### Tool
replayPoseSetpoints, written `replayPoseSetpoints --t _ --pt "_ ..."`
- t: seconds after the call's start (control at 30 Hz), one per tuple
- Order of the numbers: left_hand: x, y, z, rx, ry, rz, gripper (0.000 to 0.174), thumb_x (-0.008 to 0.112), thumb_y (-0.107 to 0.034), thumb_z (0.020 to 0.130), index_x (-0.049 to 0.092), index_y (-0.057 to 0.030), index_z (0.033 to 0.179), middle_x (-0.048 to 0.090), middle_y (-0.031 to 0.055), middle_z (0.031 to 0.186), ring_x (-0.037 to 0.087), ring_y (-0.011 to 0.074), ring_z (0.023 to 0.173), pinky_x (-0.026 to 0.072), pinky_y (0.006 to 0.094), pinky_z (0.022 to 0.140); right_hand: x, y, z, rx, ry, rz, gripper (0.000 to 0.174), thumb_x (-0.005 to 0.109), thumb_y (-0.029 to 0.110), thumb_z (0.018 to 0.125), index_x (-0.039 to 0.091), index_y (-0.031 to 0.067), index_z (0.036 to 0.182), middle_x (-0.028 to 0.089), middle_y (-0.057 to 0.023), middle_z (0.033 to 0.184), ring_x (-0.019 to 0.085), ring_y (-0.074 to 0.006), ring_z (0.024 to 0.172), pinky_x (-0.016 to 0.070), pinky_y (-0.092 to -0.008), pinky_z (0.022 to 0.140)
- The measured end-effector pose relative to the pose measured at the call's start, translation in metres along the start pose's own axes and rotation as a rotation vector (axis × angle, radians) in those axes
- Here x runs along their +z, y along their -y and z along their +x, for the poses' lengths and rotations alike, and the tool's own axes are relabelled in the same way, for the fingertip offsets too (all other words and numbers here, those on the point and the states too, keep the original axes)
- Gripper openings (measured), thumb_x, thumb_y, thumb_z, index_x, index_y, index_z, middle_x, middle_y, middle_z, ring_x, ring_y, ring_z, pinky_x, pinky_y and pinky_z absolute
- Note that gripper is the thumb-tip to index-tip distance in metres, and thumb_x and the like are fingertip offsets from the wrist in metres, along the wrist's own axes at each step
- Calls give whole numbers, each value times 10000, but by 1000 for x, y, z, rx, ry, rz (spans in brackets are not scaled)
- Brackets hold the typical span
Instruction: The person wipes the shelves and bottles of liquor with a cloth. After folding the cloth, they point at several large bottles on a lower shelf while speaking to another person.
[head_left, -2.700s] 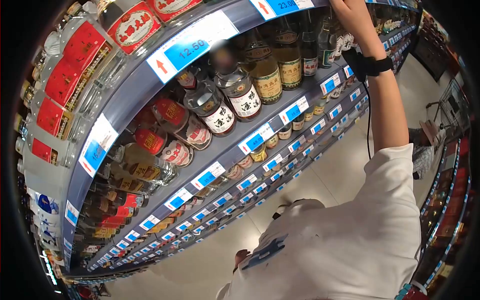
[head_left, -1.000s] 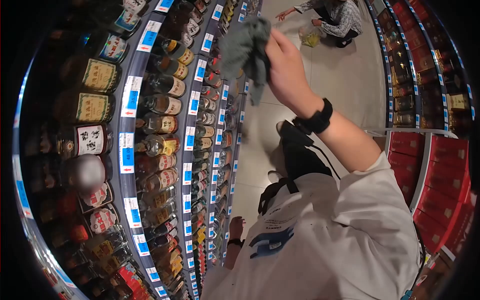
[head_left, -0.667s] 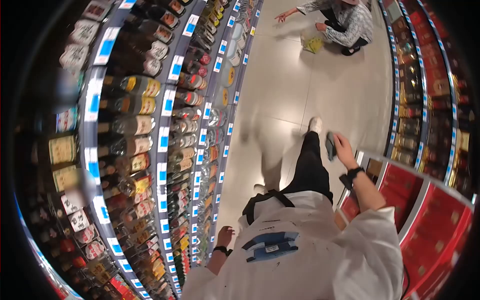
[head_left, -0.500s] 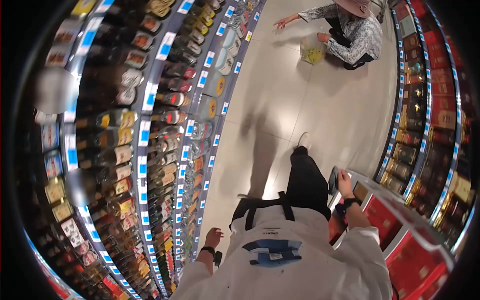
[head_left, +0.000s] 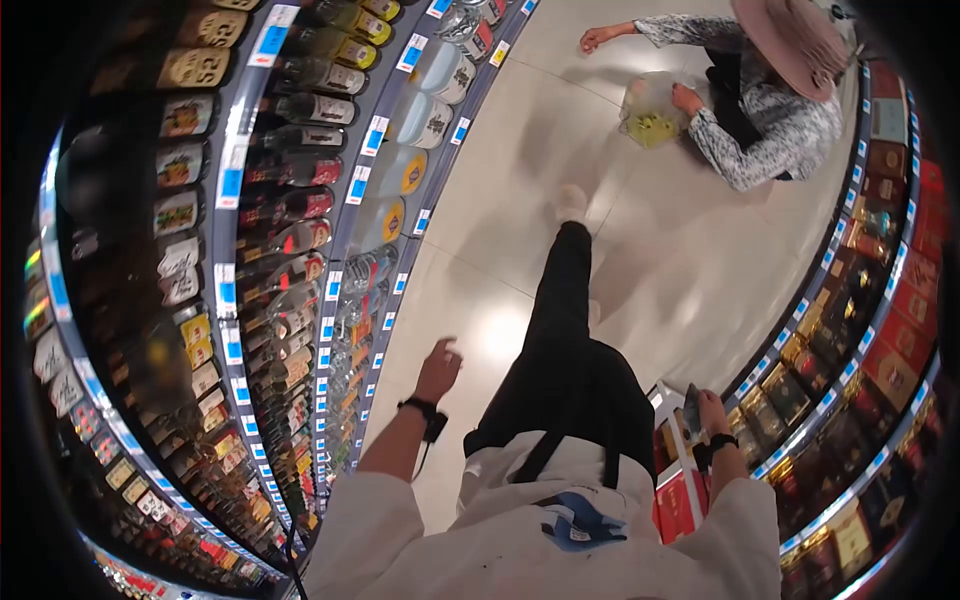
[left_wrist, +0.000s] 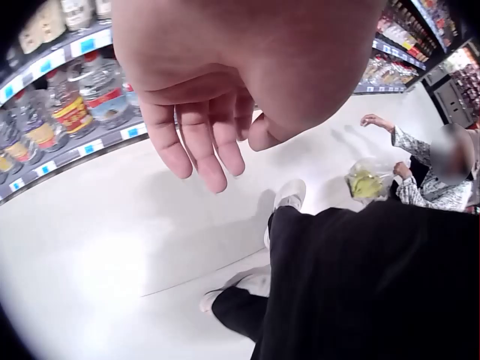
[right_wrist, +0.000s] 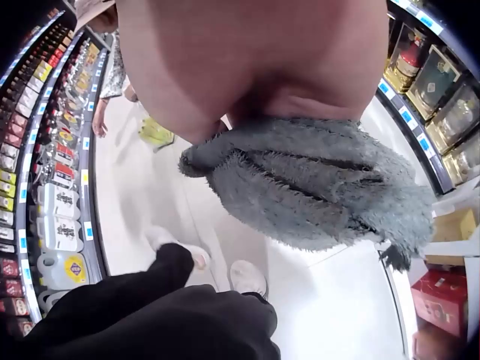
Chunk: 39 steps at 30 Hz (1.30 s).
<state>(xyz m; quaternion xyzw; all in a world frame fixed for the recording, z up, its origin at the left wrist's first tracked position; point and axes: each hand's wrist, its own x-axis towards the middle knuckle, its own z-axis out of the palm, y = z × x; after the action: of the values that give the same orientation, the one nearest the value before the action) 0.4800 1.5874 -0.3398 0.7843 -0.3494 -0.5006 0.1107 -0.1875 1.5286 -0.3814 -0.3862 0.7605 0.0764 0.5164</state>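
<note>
My right hand hangs low at my right side and grips a grey-green fuzzy cloth. Bunched up, the cloth trails out below the palm in the right wrist view; my fingers there are partly hidden. On the other side, my left hand hangs over the pale floor with nothing in it. Its fingers are loosely bent, as the left wrist view shows. The bottle shelves run along my left, apart from that hand.
Ahead to the right, a person in a hat crouches beside a clear bag with yellow-green contents. Boxed bottles line the right shelves. A white-framed stand with red boxes is close by my right leg.
My right hand has come down from the upper shelf to my right side with the cloth. I have stepped along the aisle, and the crouching person appears nearer. The left hand has swung forward.
</note>
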Motion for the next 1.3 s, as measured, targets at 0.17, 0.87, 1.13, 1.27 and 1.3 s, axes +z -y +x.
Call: replayPoseSetpoints --t 0.17,0.87,1.13,1.27,1.3 --pt "27 -129 220 39 -36 191 553 617 -215 954 455 -88 1467 698 152 831 696 375 847 555 488 758 -20 23 31 144 89 -141 383 533 301 1005 696 -42 1056 699 -102 860 623 -209 820 489 -396 757" --pt "-86 -326 723 23 -332 633 780 611 -221 877 299 -17 1563 631 325 1314 612 441 1251 464 486 1091 -73 16 28 566 295 -109 385 522 306 954 688 -39 1001 694 -267 962 681 -383 992 506 -449 896" --pt "-43 -320 745 88 -123 702 769 618 -244 874 301 28 1519 629 339 1303 618 451 1241 479 501 1076 -38 -2 51 395 304 -170 280 487 183 992 647 -38 932 680 -251 937 650 -459 964 504 -493 830" --pt "-14 -315 774 25 18 723 770 621 -229 857 306 100 1477 622 352 1303 621 459 1233 484 495 1076 -32 18 45 469 311 -42 350 514 255 982 680 -53 998 692 -174 884 654 -298 841 499 -420 810" --pt "-10 -312 777 19 26 717 770 621 -229 857 306 100 1477 622 352 1303 621 459 1233 484 495 1076 -35 22 44 539 284 55 372 521 276 976 680 -59 1007 690 -149 874 640 -255 830 497 -401 810"
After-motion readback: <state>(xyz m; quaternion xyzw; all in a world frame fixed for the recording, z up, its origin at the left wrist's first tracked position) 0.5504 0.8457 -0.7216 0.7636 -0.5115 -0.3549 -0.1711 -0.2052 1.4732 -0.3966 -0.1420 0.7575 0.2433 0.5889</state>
